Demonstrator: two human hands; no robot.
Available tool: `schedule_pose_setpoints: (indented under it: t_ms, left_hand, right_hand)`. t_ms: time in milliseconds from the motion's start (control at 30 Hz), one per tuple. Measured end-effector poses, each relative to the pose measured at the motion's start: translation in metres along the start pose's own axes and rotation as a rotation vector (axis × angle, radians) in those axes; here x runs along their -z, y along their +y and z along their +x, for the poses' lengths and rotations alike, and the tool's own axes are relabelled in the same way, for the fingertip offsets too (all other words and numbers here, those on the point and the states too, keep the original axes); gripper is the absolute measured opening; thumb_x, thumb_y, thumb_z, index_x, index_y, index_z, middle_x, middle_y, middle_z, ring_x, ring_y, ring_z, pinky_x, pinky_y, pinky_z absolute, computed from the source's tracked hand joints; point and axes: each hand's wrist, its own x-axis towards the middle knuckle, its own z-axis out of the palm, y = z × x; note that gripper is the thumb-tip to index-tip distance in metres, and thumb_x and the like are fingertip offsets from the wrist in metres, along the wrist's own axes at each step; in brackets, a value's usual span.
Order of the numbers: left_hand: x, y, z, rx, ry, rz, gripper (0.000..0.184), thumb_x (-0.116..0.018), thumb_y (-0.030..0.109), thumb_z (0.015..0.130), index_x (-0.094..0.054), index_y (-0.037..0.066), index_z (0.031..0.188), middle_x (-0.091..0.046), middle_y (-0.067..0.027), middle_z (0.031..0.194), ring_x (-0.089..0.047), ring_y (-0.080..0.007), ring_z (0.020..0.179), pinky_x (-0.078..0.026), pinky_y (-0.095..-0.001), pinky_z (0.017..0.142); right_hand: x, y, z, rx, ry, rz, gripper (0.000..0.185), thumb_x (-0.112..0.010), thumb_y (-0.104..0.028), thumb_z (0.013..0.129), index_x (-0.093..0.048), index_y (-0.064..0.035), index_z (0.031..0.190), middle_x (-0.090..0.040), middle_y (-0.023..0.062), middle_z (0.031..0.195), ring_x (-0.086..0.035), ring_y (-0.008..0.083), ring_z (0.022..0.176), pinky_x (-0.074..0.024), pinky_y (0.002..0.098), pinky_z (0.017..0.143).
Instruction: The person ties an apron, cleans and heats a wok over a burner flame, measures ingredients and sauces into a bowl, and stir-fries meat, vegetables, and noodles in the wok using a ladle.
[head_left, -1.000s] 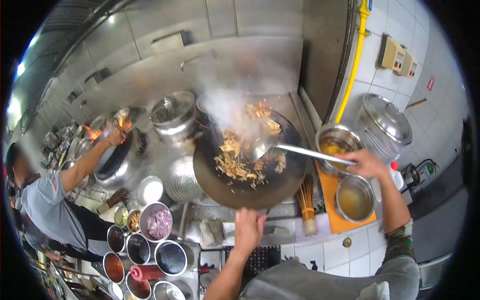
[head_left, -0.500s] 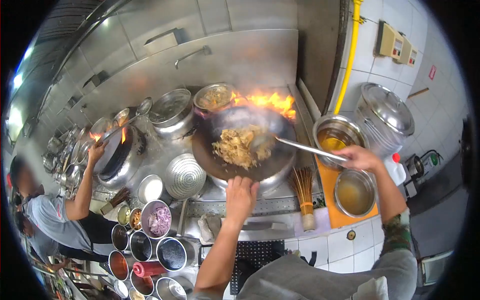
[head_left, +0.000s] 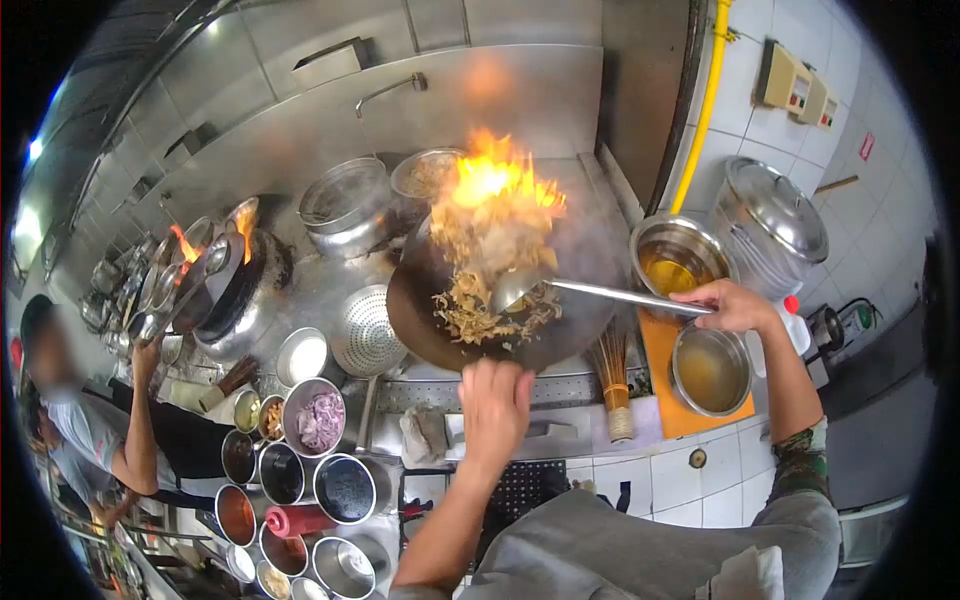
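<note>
My left hand (head_left: pixel 494 408) is closed on the near rim of a large dark wok (head_left: pixel 430 330). Sliced brownish food (head_left: pixel 490 250) is in the air above the wok and partly in it, with flames rising behind. In my right hand (head_left: pixel 728 305) is the handle of a metal ladle (head_left: pixel 620 293), its bowl inside the wok beside the food. Below the right hand is a metal bowl of cloudy liquid (head_left: pixel 711 370); a bowl of yellow oil (head_left: pixel 672 275) stands just above it.
A bamboo brush (head_left: pixel 612 385) lies right of the wok. To the left are a perforated strainer (head_left: pixel 368 332), a bowl of sliced onion (head_left: pixel 319 420) and several sauce containers (head_left: pixel 345 488). A lidded pot (head_left: pixel 775 215) stands right. A co-worker (head_left: pixel 80 420) holds a ladle by another flaming wok.
Food that lay in the wok has risen into the air, and the flames stand higher. My hands keep their holds on the wok and ladle. The co-worker's raised arm has moved lower and left.
</note>
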Motion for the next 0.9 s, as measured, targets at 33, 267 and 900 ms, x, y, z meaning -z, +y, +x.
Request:
schedule_pose_setpoints:
  t_ms: [33, 267, 900]
  left_hand:
    - [0.0, 0.0, 0.02, -0.022, 0.031, -0.021, 0.013, -0.068, 0.014, 0.083, -0.061, 0.006, 0.089, -0.055, -0.0124, 0.088, -0.052, -0.0344, 0.089, -0.041, -0.0447, 0.073]
    - [-0.056, -0.055, -0.04, 0.001, -0.062, -0.01, 0.014, -0.066, 0.014, 0.083, -0.062, 0.003, 0.091, -0.056, -0.0159, 0.091, -0.052, -0.0366, 0.091, -0.043, -0.0462, 0.075]
    - [0.025, -0.163, -0.096, 0.448, 0.026, 0.228, 0.054, -0.07, 0.015, 0.082, -0.05, -0.008, 0.127, -0.052, -0.0298, 0.125, -0.05, -0.0424, 0.116, -0.038, -0.0483, 0.102]
  right_hand:
    - [0.014, -0.011, 0.0, -0.182, -0.118, 0.109, 0.061, -0.065, 0.001, 0.078, -0.056, -0.0202, 0.134, -0.067, 0.011, 0.118, -0.066, 0.025, 0.101, -0.0494, 0.035, 0.092]
    - [-0.049, -0.016, 0.024, 0.069, 0.295, -0.329, 0.056, -0.058, -0.008, 0.085, -0.054, -0.0332, 0.135, -0.065, 0.0189, 0.109, -0.063, 0.0379, 0.093, -0.051, 0.0428, 0.082]
    - [-0.149, -0.025, -0.092, -0.376, 0.721, 0.51, 0.062, -0.055, 0.002, 0.085, -0.039, -0.0052, 0.145, -0.061, 0.0094, 0.094, -0.057, 0.0148, 0.079, -0.0484, 0.0273, 0.074]
